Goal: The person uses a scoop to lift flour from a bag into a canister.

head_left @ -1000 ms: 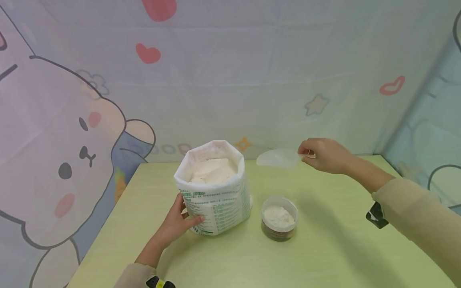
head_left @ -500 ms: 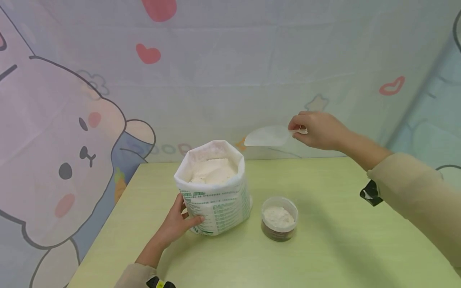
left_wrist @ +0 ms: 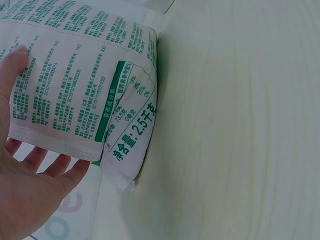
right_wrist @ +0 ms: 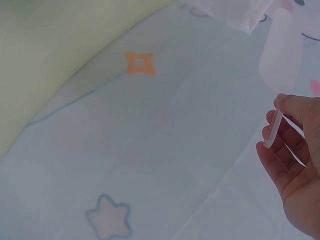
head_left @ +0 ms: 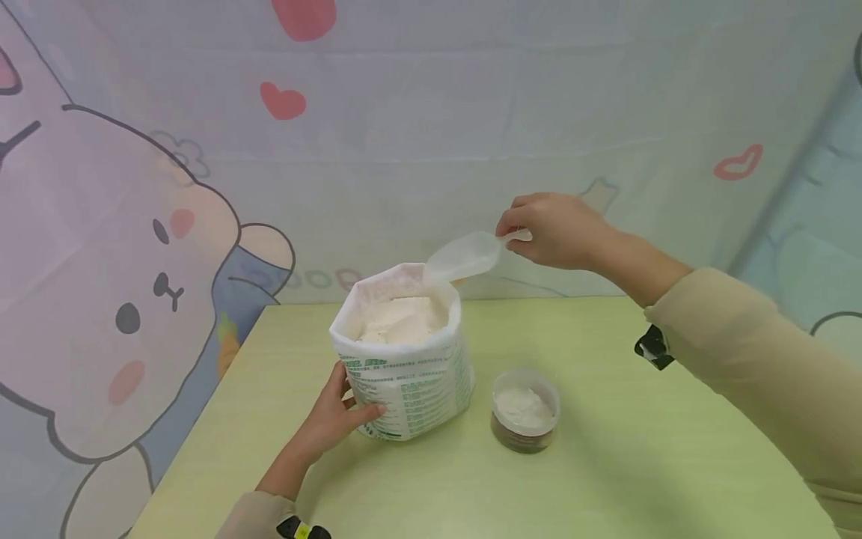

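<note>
An open-topped flour bag (head_left: pixel 414 389), white with green print, stands on the table with pale powder inside. My left hand (head_left: pixel 330 415) holds its lower left side, thumb on the printed front and fingers along the side, as the left wrist view (left_wrist: pixel 35 190) also shows. My right hand (head_left: pixel 559 228) pinches the handle of a translucent white scoop (head_left: pixel 465 256), raised with its tip at the bag's back right rim. In the right wrist view, the scoop (right_wrist: pixel 282 52) points away from the fingers. No powder is visible in it. A round clear tub (head_left: pixel 525 434) holding white powder sits right of the bag.
The pale yellow-green table (head_left: pixel 606 419) ends at a back edge. Close behind it hangs a printed cloth backdrop (head_left: pixel 431 135) with a cartoon rabbit at the left. The tub stands a little apart from the bag.
My right hand has risen and moved left with the scoop, from behind the tub to the bag's mouth. The scoop now tilts down toward the bag. The left hand stays on the bag.
</note>
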Action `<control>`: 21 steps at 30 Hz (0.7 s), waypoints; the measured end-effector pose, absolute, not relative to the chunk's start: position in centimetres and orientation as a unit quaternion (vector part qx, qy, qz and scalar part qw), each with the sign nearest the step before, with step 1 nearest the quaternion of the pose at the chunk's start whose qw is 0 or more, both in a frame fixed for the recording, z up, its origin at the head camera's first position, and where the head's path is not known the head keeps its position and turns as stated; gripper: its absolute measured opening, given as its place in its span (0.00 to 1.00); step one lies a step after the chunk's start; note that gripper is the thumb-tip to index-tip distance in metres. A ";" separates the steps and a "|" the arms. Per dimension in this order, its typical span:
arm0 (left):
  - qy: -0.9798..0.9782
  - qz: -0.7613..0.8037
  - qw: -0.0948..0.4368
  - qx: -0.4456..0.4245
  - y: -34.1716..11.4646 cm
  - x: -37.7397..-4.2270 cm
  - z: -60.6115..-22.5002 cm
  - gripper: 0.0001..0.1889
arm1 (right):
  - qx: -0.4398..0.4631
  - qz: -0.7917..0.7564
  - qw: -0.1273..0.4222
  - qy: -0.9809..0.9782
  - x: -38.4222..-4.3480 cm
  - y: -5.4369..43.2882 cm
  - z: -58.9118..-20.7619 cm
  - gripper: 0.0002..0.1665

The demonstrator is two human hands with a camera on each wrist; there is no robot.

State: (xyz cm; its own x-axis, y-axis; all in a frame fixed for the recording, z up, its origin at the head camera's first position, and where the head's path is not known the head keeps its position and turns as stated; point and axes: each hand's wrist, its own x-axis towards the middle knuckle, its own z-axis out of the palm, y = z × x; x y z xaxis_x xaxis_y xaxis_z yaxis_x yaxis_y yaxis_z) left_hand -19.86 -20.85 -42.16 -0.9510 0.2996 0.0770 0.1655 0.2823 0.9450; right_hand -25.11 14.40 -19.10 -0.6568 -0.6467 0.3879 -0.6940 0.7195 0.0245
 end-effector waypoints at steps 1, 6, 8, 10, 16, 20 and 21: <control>0.798 0.581 0.057 0.146 -20.8 -19.9 -42.2 0.42 | 0.372 0.059 0.188 -0.907 -25.0 14.1 -19.0 0.09; 0.800 0.580 0.058 0.145 -20.7 -19.9 -42.1 0.42 | 0.373 0.030 0.175 -0.911 -24.8 12.6 -18.6 0.09; 0.800 0.579 0.058 0.146 -20.6 -19.9 -42.2 0.42 | 0.373 0.016 0.170 -0.912 -24.7 12.0 -18.4 0.09; 0.801 0.578 0.057 0.146 -20.6 -20.0 -42.3 0.42 | 0.376 0.001 0.170 -0.911 -24.6 11.5 -18.4 0.09; 0.801 0.580 0.055 0.140 -20.6 -19.9 -42.2 0.42 | 0.391 -0.069 0.185 -0.899 -24.0 9.8 -18.6 0.09; 0.801 0.581 0.055 0.137 -20.6 -19.8 -42.1 0.42 | 0.407 -0.106 0.215 -0.881 -23.9 8.6 -18.9 0.09; 0.800 0.581 0.055 0.137 -20.6 -19.8 -42.1 0.42 | 0.411 -0.116 0.223 -0.877 -23.8 8.3 -18.9 0.08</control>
